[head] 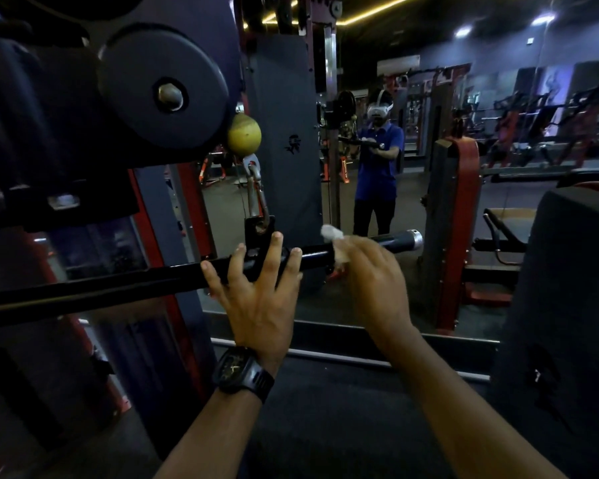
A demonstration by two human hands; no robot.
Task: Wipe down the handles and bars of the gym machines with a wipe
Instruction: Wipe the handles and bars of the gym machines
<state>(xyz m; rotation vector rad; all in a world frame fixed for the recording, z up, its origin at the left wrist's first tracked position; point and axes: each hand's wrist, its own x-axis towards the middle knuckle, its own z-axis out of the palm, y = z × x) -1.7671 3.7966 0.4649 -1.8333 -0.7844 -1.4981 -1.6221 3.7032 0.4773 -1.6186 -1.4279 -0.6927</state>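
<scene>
White wipe [330, 234] gripped round bar [313, 254] by right hand [370, 281]; splayed left hand [260, 299] braces it.

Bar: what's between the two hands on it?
Only bare black bar, between the left hand and the right hand holding the wipe, in the head view.

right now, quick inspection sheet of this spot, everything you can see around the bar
surface: no table; dark floor below.
job's things: black bar hangs from a carabiner; white wipe wrapped round it towards the chrome end.
clutter: nothing seen.
grippers: left hand lies over the bar, fingers straight; right hand grips the wipe round the bar.
cables: yellow ball stop above the carabiner; cable itself hard to make out.
surroundings: round disc, mirror ahead, black pad at right.
</scene>
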